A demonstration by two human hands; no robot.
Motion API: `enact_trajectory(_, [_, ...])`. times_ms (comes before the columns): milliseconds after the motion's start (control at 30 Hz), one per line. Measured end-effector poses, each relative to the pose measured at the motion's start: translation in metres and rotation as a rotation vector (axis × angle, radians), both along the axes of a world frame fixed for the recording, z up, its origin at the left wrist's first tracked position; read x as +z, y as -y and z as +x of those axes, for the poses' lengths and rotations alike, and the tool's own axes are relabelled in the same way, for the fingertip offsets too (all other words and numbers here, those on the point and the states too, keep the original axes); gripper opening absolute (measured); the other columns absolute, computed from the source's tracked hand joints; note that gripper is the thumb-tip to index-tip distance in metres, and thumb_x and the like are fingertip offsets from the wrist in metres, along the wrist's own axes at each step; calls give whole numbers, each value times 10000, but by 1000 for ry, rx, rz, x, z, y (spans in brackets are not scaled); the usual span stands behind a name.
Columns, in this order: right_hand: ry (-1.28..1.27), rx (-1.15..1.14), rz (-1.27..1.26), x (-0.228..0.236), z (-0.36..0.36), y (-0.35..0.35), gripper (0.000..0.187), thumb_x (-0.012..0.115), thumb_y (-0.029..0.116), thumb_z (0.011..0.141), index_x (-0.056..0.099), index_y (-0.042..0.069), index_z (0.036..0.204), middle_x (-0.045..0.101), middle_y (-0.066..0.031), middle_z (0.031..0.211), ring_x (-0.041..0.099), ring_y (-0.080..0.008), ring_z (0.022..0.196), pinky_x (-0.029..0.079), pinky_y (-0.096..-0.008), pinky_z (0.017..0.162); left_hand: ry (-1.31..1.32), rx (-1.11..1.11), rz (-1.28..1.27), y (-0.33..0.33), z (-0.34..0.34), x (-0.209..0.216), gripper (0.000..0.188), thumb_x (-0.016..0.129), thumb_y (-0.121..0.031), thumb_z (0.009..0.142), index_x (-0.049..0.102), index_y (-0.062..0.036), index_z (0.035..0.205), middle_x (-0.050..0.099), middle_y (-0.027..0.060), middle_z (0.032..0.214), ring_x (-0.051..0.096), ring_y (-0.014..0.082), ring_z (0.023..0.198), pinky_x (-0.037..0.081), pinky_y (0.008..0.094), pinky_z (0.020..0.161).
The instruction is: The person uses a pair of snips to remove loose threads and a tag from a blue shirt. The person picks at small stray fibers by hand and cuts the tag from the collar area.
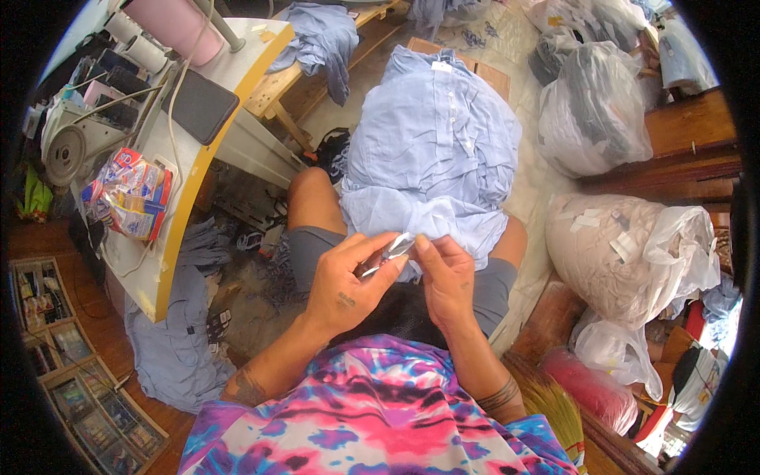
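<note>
On the left of the frame, a desk [168, 257] has a yellow edge. In the middle, the left hand [344, 283] pinches a small shiny thing [399, 246] between thumb and fingers. Blue cloth [427, 150] lies above it. Just right, the right hand [450, 286] has thumb and finger close together; I cannot tell if they grip anything. A full bag [594, 111] sits at upper right.

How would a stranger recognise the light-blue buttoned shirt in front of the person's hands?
From the white, yellow-edged table at left, look right to the picture's upper middle. The light-blue buttoned shirt lies just beyond the person's bare left hand and right hand. Unlike the crumpled blue cloth on the wooden bench, it is spread broad, its button row facing up.
</note>
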State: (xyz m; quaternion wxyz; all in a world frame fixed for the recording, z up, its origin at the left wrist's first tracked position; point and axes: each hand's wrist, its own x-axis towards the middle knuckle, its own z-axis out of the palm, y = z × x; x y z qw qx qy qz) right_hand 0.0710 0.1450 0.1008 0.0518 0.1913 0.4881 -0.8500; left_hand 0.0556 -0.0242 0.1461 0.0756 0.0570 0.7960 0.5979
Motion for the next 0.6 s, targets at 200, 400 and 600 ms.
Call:
enact_trajectory(200, [5,-19,-43,4,-2,4,179,735,159,987,702,-16,1002,717,-50,936,620,-94,857,475,-249,819,72,-14,58,3,1,-5,331,766,-102,915,709,59,1198,591,17,863,548,77,782,438,229,680])
enact_trajectory(400, [-12,12,-36,1,-3,4,170,722,160,997,698,-7,1016,715,-45,944,620,-94,858,476,-245,817,88,-22,57,6,0,-4,329,763,-118,922,713,58,1196,641,28,901,574,83,814,463,233,725])
enact_trajectory(600, [-34,-3,-37,1,-3,6,182,715,172,1003,690,-6,1031,708,-41,948,614,-93,866,471,-243,823,162,-19,145,5,-1,-4,324,750,-126,944,710,63,1204,675,46,957,593,79,855,470,232,752])
